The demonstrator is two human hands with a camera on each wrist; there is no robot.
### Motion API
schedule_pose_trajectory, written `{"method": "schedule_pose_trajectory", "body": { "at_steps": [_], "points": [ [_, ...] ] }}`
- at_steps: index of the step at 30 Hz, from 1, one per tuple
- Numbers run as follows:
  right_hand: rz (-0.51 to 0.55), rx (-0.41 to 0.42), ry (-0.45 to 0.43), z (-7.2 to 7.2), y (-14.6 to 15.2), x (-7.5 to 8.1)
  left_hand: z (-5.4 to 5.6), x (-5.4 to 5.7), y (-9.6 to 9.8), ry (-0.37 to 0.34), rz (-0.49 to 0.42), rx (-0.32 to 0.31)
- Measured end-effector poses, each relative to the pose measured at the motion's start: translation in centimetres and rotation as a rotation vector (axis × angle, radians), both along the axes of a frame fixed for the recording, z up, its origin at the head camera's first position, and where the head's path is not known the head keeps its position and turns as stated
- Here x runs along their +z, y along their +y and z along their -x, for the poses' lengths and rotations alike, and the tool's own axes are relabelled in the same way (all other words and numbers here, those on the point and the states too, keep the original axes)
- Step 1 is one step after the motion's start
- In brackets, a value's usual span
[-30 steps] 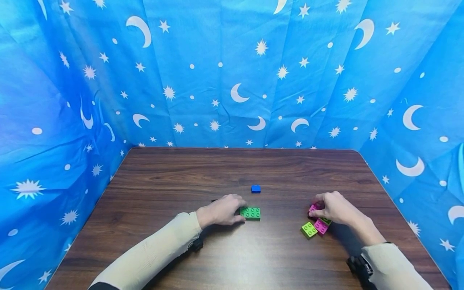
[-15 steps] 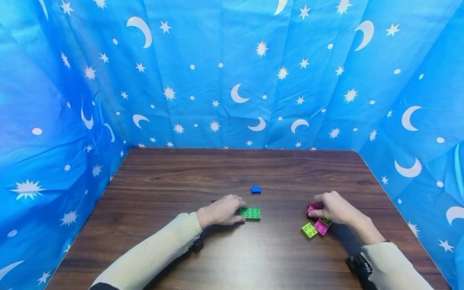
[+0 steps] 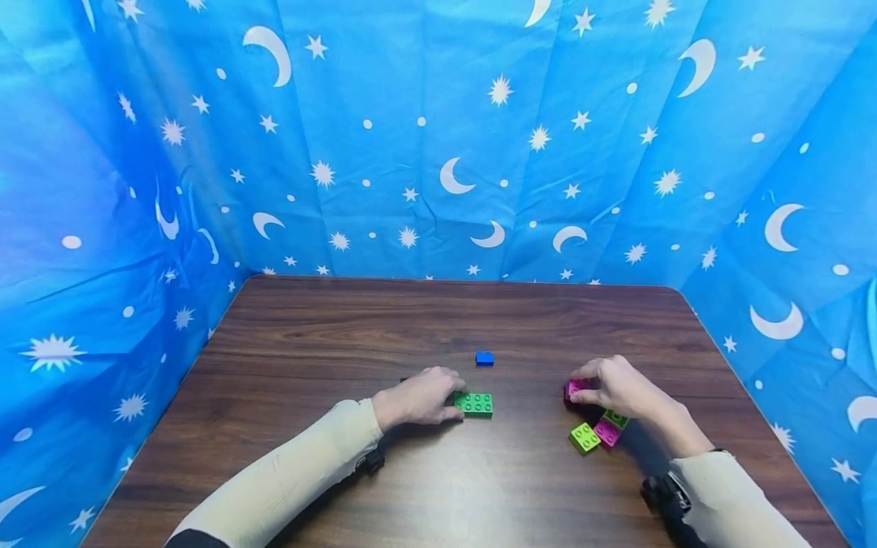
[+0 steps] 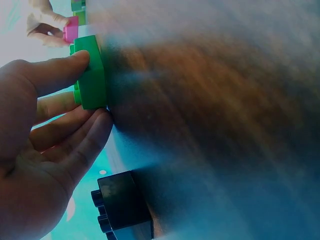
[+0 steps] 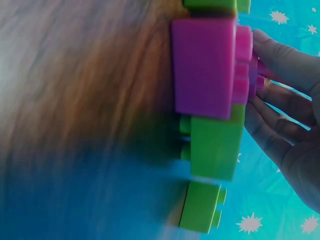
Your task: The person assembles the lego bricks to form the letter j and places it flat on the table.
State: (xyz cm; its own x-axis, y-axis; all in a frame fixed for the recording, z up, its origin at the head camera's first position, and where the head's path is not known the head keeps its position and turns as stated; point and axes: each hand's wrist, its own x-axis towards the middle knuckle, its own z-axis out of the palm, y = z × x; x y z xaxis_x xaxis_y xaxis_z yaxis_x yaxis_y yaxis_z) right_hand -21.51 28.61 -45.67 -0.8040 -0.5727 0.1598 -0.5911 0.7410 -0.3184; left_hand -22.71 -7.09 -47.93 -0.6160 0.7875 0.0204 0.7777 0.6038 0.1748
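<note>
Progress looked early: left hand [image 3: 419, 397] gripped green brick [image 3: 478, 403], right hand [image 3: 623, 390] pinched pink brick [image 3: 578, 385], the two unjoined; blue brick [image 3: 484, 358] sat untouched nearer the table's far edge [image 3: 438, 292].

Counter [image 3: 438, 495]: drapes [image 3: 452, 137] stand behind it and along both sides. The left grip [image 3: 419, 397] holds the left brick [image 3: 477, 404]; the hidden brick [image 4: 125, 202] lies left of it, behind that hand. The far brick [image 3: 484, 358] sits behind the left brick, apart. Well right, the right grip [image 3: 620, 387] holds the right brick [image 3: 576, 390]. Before it, the near brick [image 3: 585, 438] lies just left of the middle brick [image 3: 607, 432].
</note>
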Motion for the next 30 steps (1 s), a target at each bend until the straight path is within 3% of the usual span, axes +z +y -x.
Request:
{"method": "schedule_pose_trajectory", "body": {
  "at_steps": [10,30],
  "points": [
    [0.012,0.097,0.066,0.7,-1.7,0.2,0.0,0.5,0.0,-0.026,-0.008,0.017],
    [0.018,0.185,0.081,0.9,-5.5,0.8,-0.1,0.1,0.2,-0.031,-0.023,0.027]
  ]
}}
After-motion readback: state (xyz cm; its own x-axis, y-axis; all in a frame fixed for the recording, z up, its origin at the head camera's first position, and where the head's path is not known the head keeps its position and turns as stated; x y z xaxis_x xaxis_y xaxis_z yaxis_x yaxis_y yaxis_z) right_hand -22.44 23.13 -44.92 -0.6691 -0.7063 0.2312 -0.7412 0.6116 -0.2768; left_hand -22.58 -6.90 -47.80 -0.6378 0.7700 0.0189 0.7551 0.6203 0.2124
